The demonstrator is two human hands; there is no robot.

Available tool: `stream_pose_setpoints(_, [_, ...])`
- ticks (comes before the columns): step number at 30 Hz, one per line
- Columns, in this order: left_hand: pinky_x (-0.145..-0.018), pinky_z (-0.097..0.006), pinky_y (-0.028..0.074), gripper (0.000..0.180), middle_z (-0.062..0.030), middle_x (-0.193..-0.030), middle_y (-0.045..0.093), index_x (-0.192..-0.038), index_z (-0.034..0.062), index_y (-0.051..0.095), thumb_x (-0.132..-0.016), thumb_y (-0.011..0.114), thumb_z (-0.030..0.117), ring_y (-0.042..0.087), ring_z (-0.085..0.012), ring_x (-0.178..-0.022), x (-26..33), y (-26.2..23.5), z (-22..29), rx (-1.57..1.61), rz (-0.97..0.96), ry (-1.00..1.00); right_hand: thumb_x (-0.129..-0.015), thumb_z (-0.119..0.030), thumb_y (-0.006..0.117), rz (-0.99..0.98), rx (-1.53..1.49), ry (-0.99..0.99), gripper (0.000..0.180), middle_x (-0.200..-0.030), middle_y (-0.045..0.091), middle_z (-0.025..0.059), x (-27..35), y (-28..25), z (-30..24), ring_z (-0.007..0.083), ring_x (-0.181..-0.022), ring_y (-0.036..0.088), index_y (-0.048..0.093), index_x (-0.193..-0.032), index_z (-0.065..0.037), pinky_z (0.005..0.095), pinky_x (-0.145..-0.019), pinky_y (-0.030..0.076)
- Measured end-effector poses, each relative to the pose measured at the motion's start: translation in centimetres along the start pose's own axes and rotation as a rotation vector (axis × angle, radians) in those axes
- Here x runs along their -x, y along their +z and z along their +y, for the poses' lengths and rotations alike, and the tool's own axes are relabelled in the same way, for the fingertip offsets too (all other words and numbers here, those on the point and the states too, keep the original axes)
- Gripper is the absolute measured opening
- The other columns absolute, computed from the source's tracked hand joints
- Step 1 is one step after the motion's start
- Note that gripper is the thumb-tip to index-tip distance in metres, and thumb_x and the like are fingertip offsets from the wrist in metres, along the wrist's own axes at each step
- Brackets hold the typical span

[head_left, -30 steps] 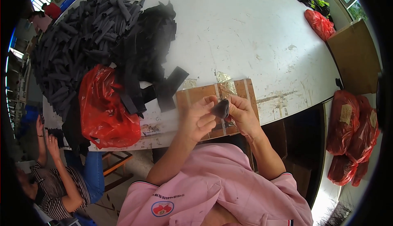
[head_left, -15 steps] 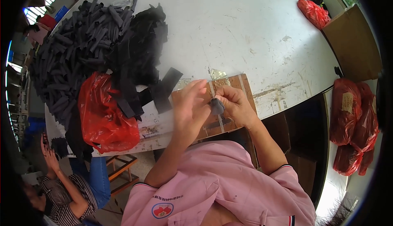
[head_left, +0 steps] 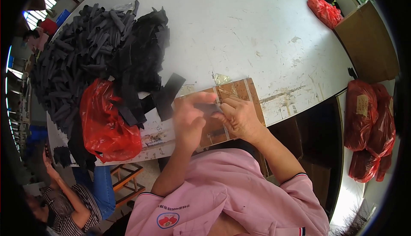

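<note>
The person in the pink shirt (head_left: 231, 197) has both hands together over a brown board (head_left: 239, 91) that lies at the near edge of the white table (head_left: 265, 30). Between the hands is a small dark strip (head_left: 208, 107), lying roughly level just above the board. The left hand (head_left: 188, 118) is blurred with motion; its fingers curl round the strip's left end, though how firmly it grips I cannot tell. The right hand (head_left: 239, 117) pinches the strip's right end between thumb and fingertips, a closed grasp on it. The two hands nearly touch, with only the short stretch of strip showing between them.

Just left of the left hand a flat black piece (head_left: 168, 95) lies slanted on the table, and beyond that a red plastic bag (head_left: 105, 127) slumps at the table's near-left edge, partly overhanging. Behind the bag a big heap of dark grey and black strips (head_left: 85, 60) covers the left part of the table. A scrap of clear film (head_left: 221, 78) sits just past the board's far edge.

To the right and beyond the board the table top is bare and stained right out to its curved edge. Off that far corner stand a cardboard box (head_left: 368, 43) and another red bag (head_left: 325, 11); dark red sacks (head_left: 368, 129) stand on the floor to the right. Another person (head_left: 64, 201) sits low at the left.
</note>
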State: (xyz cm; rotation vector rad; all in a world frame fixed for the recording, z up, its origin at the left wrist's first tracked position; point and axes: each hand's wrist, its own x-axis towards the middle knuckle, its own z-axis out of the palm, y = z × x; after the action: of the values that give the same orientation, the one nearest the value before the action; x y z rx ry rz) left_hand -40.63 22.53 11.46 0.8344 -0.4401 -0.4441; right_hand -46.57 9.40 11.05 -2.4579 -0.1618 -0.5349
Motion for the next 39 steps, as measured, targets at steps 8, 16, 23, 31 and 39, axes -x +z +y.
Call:
stream_pose_setpoints(8, [-0.06,-0.021,0.041,0.012,-0.0037,-0.071,0.058,-0.077,-0.0006,0.058,-0.07,0.067,0.004,0.05,-0.0072,-0.065,-2.7,2.1,1.9,-0.896,-0.364,-0.161,-0.077,-0.023,0.056,0.093,-0.258,0.029,0.02,-0.061,0.048,0.0084,2.3,1.6,1.4,0.0257,-0.057,0.05,0.052,-0.072,-0.005,0.0352,-0.046,0.039])
stream_pose_setpoints(16, [-0.073,-0.031,0.045,0.016,-0.0132,-0.082,0.06,-0.087,0.0,0.058,-0.081,0.057,0.015,0.057,-0.0189,-0.076,-1.6,1.4,2.4,-0.243,-0.144,0.064,-0.077,-0.025,0.056,-0.028,-0.202,0.061,0.019,-0.06,0.05,0.0076,-0.7,-0.9,0.0,0.0272,-0.058,0.052,0.053,-0.072,-0.006,0.0368,-0.049,0.041])
stream_pose_setpoints(23, [-0.082,-0.032,0.039,0.019,-0.0146,-0.089,0.06,-0.088,-0.0008,0.057,-0.084,0.053,0.017,0.054,-0.0195,-0.086,-0.7,-0.3,0.9,-0.136,0.001,-0.04,-0.078,-0.025,0.058,-0.019,-0.155,0.081,0.029,-0.055,0.047,0.0097,0.2,0.9,0.7,0.0284,-0.05,0.05,0.046,-0.06,-0.005,0.0375,-0.044,0.038])
stream_pose_setpoints(31, [-0.074,-0.032,0.042,0.03,-0.0137,-0.094,0.054,-0.095,-0.0005,0.054,-0.065,0.058,0.001,0.053,-0.0254,-0.085,2.5,-11.0,-1.1,-1.501,0.385,0.147,-0.091,-0.034,0.037,0.365,-1.132,0.06,0.046,-0.05,0.04,0.0017,-1.0,-7.0,-1.2,0.01,-0.044,0.032,0.045,-0.057,-0.003,0.0222,-0.041,0.024])
stream_pose_setpoints(39, [-0.073,-0.038,0.042,0.013,-0.0153,-0.094,0.052,-0.084,0.0015,0.052,-0.071,0.054,0.002,0.052,-0.0307,-0.086,2.6,-14.6,-2.4,-2.155,0.048,0.037,-0.087,-0.041,0.044,0.898,-1.167,1.486,0.044,-0.046,0.028,-0.002,20.9,-0.9,6.8,0.0103,-0.042,0.029,0.039,-0.056,-0.01,0.0227,-0.038,0.023])
